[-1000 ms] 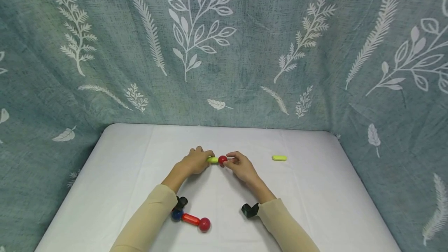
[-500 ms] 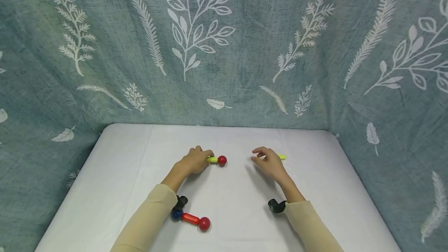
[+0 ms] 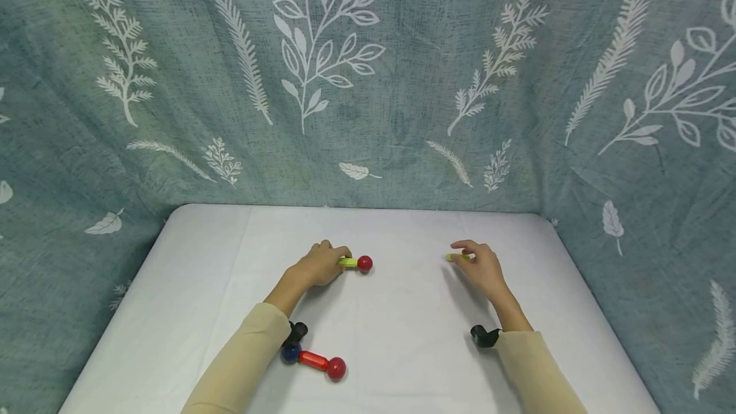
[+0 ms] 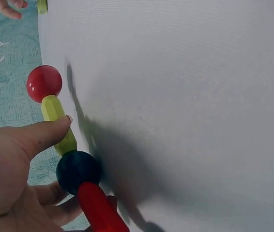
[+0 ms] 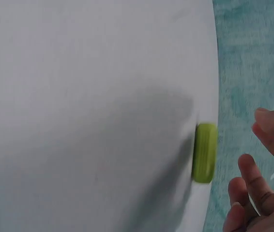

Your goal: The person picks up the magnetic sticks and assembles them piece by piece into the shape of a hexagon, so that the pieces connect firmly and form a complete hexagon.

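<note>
My left hand (image 3: 319, 265) pinches a yellow-green toy rod (image 4: 52, 108) between thumb and fingers. A red ball (image 4: 44, 83) sits on the rod's far end, and a dark blue ball (image 4: 79, 172) joins its other end. From the blue ball a red rod (image 4: 100, 208) continues, partly out of frame. In the head view the hand hides most of this chain. Over at the right, my right hand (image 3: 482, 267) hovers at a second yellow-green rod (image 5: 205, 152) lying on the table. Its thumb and fingers are spread apart, and the right wrist view shows them off the rod.
On the white table (image 3: 391, 318), near the front left, lies another joined piece: a blue ball (image 3: 291, 353), a red rod (image 3: 313, 360) and a red ball (image 3: 336, 369). Black wrist cameras hang under both sleeves. A green leaf-print cloth (image 3: 402, 82) stands behind the table.
My right hand has left the red ball on the held chain and moved right to the loose yellow-green rod. The left hand has stayed in place with its chain.
</note>
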`<control>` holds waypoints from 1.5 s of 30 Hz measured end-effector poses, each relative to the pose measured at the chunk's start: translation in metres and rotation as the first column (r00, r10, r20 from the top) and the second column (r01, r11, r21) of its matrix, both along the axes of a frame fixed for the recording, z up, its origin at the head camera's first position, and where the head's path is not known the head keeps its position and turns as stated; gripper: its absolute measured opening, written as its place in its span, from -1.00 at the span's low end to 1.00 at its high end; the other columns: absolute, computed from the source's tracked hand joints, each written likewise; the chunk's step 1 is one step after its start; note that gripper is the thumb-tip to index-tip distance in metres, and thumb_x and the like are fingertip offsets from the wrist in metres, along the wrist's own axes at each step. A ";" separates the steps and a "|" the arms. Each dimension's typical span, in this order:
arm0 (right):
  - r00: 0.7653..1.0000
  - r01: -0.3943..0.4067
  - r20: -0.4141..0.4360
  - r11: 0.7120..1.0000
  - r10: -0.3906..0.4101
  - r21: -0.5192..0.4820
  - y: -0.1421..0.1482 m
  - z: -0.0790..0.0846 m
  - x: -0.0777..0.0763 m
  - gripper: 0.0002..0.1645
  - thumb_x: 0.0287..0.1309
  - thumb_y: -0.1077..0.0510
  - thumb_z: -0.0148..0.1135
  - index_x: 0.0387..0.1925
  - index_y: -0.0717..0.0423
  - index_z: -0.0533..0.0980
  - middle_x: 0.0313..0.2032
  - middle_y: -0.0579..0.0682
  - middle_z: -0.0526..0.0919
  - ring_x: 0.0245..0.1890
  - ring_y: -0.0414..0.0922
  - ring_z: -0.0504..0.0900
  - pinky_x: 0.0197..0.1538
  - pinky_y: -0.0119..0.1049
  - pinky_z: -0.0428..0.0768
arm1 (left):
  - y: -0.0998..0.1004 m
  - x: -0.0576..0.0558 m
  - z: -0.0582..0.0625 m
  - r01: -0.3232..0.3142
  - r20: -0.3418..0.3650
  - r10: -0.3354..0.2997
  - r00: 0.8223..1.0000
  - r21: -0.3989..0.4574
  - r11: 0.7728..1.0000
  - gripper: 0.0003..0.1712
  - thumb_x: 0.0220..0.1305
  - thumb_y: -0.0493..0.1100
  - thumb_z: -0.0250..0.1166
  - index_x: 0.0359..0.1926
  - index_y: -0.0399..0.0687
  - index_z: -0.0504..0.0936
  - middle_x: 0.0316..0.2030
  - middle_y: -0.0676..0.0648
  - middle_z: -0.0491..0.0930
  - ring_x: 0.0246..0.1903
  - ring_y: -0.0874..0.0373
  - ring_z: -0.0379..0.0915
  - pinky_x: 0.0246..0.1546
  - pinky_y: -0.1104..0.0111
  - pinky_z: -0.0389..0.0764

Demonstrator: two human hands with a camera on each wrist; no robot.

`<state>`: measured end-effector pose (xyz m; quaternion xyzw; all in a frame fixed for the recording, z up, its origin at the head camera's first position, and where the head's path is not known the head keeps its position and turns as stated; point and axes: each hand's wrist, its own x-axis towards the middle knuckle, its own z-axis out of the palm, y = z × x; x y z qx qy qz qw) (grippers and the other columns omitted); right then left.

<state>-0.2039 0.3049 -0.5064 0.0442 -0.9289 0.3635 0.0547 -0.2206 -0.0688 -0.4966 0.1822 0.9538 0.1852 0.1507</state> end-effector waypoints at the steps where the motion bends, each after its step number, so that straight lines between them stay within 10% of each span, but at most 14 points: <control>1: 1.000 0.010 -0.003 1.000 -0.010 0.003 0.004 -0.002 -0.001 -0.66 0.32 0.16 0.29 0.09 0.20 0.60 -0.03 0.36 0.58 -0.10 0.25 0.57 -0.08 0.15 0.51 | 0.000 0.000 0.000 0.001 0.000 -0.001 1.000 0.001 1.000 -0.69 0.43 -0.15 0.22 0.14 0.19 0.61 -0.06 -0.15 0.46 -0.07 -0.03 0.38 -0.08 0.02 0.51; 21: 0.985 0.038 0.164 0.993 -0.056 0.115 0.022 -0.022 -0.015 -0.56 0.29 0.13 0.30 0.17 0.13 0.57 0.02 0.42 0.54 0.05 0.40 0.39 -0.01 0.26 0.36 | 0.000 -0.002 0.000 -0.001 0.014 0.001 1.000 -0.020 1.000 -0.69 0.43 -0.15 0.22 0.15 0.19 0.60 -0.02 -0.17 0.45 -0.03 -0.06 0.37 -0.03 0.01 0.50; 45: 0.984 0.054 0.166 0.997 -0.063 0.060 -0.010 -0.014 -0.004 -0.66 0.21 0.14 0.38 0.02 0.12 0.65 -0.04 0.32 0.61 0.03 0.33 0.48 -0.03 0.21 0.40 | 0.000 -0.003 -0.002 -0.001 0.013 0.001 1.000 -0.024 1.000 -0.70 0.43 -0.15 0.23 0.13 0.20 0.60 -0.03 -0.16 0.45 -0.04 -0.05 0.37 -0.03 0.00 0.50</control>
